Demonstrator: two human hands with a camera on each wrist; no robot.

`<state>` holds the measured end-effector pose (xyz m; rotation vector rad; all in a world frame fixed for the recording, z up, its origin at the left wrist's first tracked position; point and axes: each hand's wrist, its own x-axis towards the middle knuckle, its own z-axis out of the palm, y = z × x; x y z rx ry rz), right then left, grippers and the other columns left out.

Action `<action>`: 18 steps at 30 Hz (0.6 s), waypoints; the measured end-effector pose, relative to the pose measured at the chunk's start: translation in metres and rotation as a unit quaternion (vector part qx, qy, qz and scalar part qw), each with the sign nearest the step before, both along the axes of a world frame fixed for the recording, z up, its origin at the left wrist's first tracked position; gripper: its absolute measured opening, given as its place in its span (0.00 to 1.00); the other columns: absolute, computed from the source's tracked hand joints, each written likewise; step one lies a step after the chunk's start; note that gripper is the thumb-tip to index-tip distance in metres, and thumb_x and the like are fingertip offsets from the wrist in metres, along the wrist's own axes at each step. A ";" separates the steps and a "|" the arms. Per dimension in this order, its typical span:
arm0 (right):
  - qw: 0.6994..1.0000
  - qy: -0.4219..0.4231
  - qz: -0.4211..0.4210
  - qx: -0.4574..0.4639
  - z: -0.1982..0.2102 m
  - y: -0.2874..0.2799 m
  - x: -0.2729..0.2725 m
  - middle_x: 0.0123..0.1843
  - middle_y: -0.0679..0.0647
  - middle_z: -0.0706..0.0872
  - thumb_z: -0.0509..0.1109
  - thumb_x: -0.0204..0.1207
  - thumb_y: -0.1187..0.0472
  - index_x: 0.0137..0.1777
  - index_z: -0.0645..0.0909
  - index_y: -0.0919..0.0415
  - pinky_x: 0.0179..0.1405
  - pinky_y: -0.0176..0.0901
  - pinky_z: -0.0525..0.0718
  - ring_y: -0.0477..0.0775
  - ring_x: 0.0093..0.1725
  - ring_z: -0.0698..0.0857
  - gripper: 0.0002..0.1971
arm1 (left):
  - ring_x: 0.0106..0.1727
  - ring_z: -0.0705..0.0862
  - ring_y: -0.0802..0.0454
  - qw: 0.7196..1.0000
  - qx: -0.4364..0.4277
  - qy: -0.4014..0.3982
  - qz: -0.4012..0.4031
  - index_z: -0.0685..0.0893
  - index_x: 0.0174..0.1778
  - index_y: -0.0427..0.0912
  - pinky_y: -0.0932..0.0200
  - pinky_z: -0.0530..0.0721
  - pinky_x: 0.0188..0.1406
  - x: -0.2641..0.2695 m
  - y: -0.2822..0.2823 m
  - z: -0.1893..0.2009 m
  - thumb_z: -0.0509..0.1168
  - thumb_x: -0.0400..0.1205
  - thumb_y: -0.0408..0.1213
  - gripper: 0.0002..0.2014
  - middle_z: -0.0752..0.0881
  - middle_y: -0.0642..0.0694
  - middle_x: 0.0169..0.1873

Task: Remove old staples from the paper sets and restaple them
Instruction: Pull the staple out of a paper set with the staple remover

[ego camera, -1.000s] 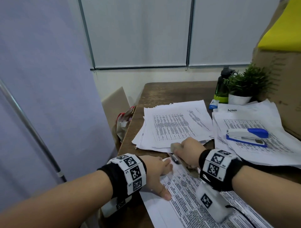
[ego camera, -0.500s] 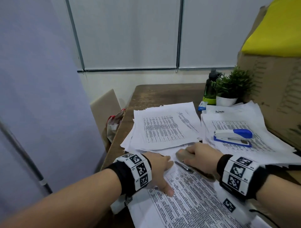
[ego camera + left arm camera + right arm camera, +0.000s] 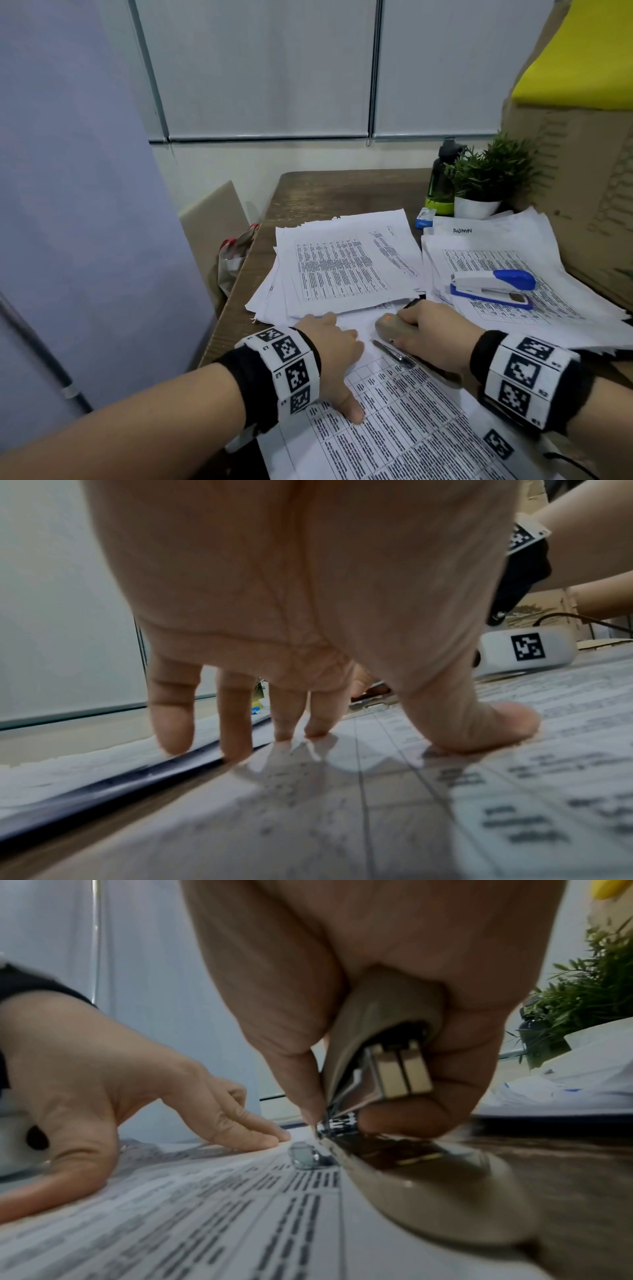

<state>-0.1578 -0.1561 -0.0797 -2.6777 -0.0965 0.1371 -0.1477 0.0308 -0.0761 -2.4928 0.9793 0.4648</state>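
The right hand (image 3: 431, 334) is wrapped around a grey staple remover (image 3: 383, 1069), squeezing it, with the tool's metal tip down on the top corner of the near paper set (image 3: 394, 421). The left hand (image 3: 330, 356) is flat, fingers straight, pinning that set to the wooden surface (image 3: 329, 195) just beside the tool.

Compared with 1 second ago, the right hand has slid a little forward and to the right, so more of the remover's grey nose shows ahead of the knuckles, and the view has tilted up slightly. The left hand has stayed put. The tip is working at the corner, but no staple can be made out in these views, so I cannot tell whether it has come free.

A pen (image 3: 394, 353) lies on the sheet between the 2 hands. The blue and white stapler (image 3: 491, 289) sits untouched on the right-hand pile (image 3: 548, 315), well apart from the work, and another stack (image 3: 342, 267) lies beyond the hands. Restapling looks not yet begun for this set.
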 end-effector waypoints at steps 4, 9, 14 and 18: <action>1.000 0.009 0.003 -0.009 0.004 0.001 0.001 0.39 0.51 0.84 0.64 0.78 0.52 0.39 0.81 0.62 0.39 0.35 0.77 0.52 0.45 0.84 0.14 | 0.74 0.62 0.39 1.000 -0.024 0.009 0.000 0.64 0.83 0.43 0.41 0.67 0.73 0.001 0.003 -0.001 0.62 0.71 0.75 0.51 0.64 0.47 0.82; 0.999 0.018 -0.024 0.011 0.003 0.010 0.001 0.34 0.49 0.80 0.63 0.80 0.52 0.37 0.77 0.59 0.30 0.33 0.72 0.47 0.34 0.79 0.14 | 0.87 0.49 0.44 0.987 -0.118 0.090 0.065 0.46 0.87 0.46 0.47 0.55 0.83 0.001 0.012 -0.005 0.69 0.73 0.68 0.56 0.47 0.50 0.87; 0.997 0.023 -0.067 0.033 -0.001 0.028 0.020 0.36 0.56 0.84 0.64 0.80 0.56 0.41 0.80 0.61 0.33 0.38 0.78 0.52 0.34 0.79 0.10 | 0.83 0.61 0.41 0.988 -0.107 0.093 0.062 0.57 0.86 0.44 0.45 0.66 0.80 -0.001 0.008 -0.001 0.70 0.72 0.68 0.53 0.59 0.46 0.85; 0.996 0.014 -0.076 0.033 -0.006 0.042 0.042 0.43 0.59 0.84 0.64 0.81 0.56 0.46 0.79 0.61 0.39 0.41 0.80 0.56 0.41 0.80 0.08 | 0.75 0.70 0.41 0.985 -0.146 0.078 0.052 0.75 0.70 0.46 0.45 0.75 0.71 -0.006 0.014 0.001 0.70 0.72 0.67 0.37 0.72 0.45 0.76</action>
